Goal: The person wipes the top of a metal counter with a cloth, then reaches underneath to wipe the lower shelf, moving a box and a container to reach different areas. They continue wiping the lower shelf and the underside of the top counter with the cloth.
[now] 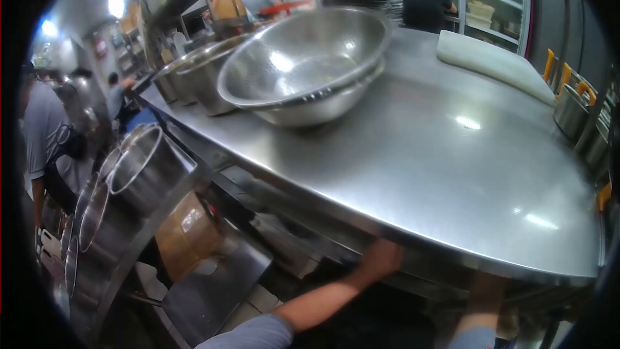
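Because both arms reach in at the bottom of the frame toward the near rim of the steel worktop [426, 168], the two hands end up low, at or under its edge, rather than on top. The left hand [383, 257], at the lower centre, is just beside that rim and looks bent inward; its fingers are lost in blur and shadow, so I cannot tell whether it grips anything. The right hand [487, 284], at the lower right, is mostly hidden beneath the edge, and its state cannot be told either.

The worktop, nearest to both hands, spreads from the centre to the right side of the frame. At its upper centre a wide perforated bowl [303, 58] sits tilted over a plain-sided lower bowl [316, 113], probably nested because the shapes stack and save room. Deep metal pots [213, 71] stand close behind it at the upper left, perhaps grouped there to leave the nearer surface free for work. A pale board [494, 61] lies flat along the far side at the upper right, likely kept out of the way there. Near the right edge, orange-handled tools [565, 74] stand upright in metal containers, handles up, presumably for easy picking. At the left, more steel pots [135, 168] lean mouth outward, above and beside a brown box [187, 232].
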{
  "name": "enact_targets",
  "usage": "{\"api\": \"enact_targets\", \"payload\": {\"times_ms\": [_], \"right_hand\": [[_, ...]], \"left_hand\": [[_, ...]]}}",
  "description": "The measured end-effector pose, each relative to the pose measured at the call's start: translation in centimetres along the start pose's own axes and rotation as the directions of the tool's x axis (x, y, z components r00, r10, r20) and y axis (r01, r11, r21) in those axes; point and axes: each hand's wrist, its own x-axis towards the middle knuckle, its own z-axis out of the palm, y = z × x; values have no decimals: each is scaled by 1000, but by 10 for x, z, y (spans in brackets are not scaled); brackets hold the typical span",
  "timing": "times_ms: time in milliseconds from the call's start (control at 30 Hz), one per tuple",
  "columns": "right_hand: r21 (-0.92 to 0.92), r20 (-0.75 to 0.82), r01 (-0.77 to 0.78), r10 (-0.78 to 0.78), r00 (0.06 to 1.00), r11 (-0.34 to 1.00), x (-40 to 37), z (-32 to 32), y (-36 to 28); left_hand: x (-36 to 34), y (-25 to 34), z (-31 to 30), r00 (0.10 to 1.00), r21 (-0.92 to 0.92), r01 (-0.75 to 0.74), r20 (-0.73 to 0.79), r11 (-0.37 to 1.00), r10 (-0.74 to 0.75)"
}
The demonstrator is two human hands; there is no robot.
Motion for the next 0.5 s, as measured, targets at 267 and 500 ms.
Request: {"api": "enact_targets", "payload": {"times_ms": [267, 500], "right_hand": [[-141, -114, -149, 133, 985, 979, 11, 28, -10], [-279, -283, -621, 555, 782, 732, -9, 43, -18]], "left_hand": [[-17, -34, 28, 956, 524, -291, 134, 801, 259], [-3, -15, 7, 932, 122, -294, -183, 948, 313]]}}
